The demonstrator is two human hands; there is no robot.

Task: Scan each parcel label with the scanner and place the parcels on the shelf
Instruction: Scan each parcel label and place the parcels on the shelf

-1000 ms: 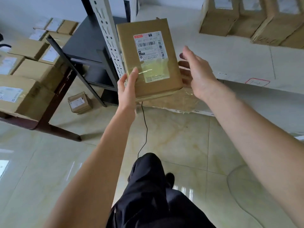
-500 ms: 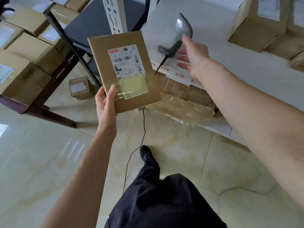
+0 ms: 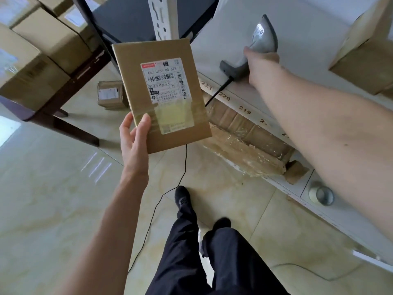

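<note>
My left hand grips the lower left corner of a flat brown parcel, thumb on its front. Its white barcode label faces me, with clear tape below it. My right hand is wrapped round the handle of the grey scanner, which lies on the white shelf near its front edge. The scanner's black cable drops from the handle to the floor. The parcel is left of the scanner, apart from it.
Brown boxes stand on the shelf at the right. A taped carton sits on the shelf below, with a tape roll further right. A dark table at left carries several boxes. A small box lies on the tiled floor.
My right hand left the parcel, reached to the shelf and closed round the scanner's handle. My left hand alone holds the parcel, lowered and tilted towards me.
</note>
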